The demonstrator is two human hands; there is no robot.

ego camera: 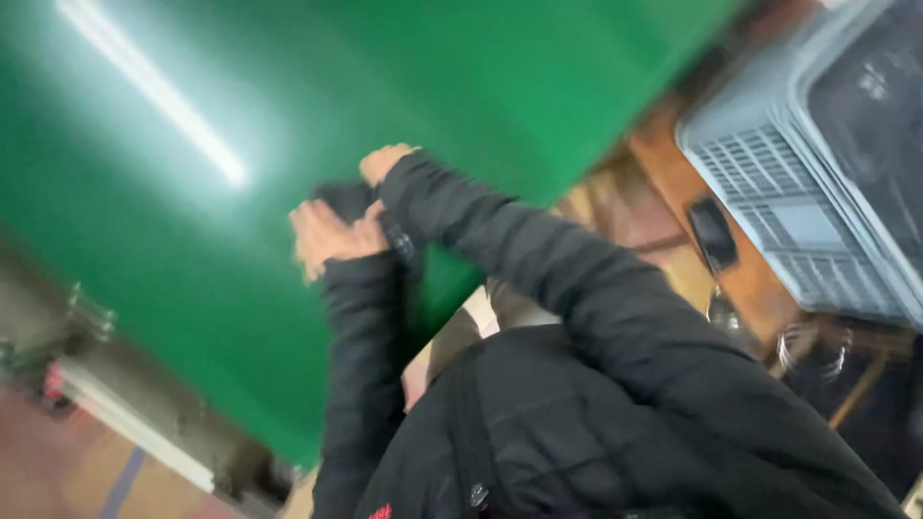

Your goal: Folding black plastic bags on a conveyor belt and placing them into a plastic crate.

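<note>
Though the head view is tilted and smeared by motion, we can make out both our arms in black padded sleeves reaching onto a broad glossy green surface, which carries a long white streak of reflected light well off to one side of our hands. Our left hand is curled, its fingers closed against a small dark thing that sits between the two hands; the blur hides what that thing is and whether the fingers truly grasp it. Our right hand lies just beyond it, only the knuckles showing past the cuff, so we cannot tell whether it is closed or holding anything. Well apart from the hands, across the right sleeve, stands a pale blue-grey plastic crate with slotted walls, resting on a brown wooden surface. Between crate and sleeve lies a small flat black rectangular object on that wood. No label or sign is readable anywhere in this view. Below the hands our black jacket fills the lower frame.
</note>
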